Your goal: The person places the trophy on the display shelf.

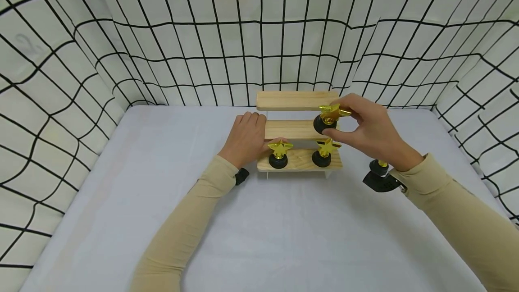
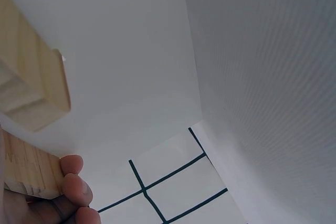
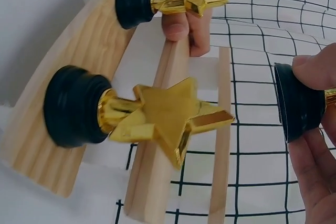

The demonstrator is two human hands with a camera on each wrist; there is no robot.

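A three-step wooden display stand stands on the table. My left hand grips the left end of its middle plank; in the left wrist view the fingertips curl around the plank's end. Near the right end of that plank, my right hand pinches a gold star trophy by its black round base. In the right wrist view this base appears apart from the planks. Two similar trophies stand on the lowest plank, a left one and a right one.
Another trophy base shows beside the right sleeve, partly hidden by the wrist. A dark device is at that wrist. White cloth covers the table, and black netting over white walls surrounds its back and sides.
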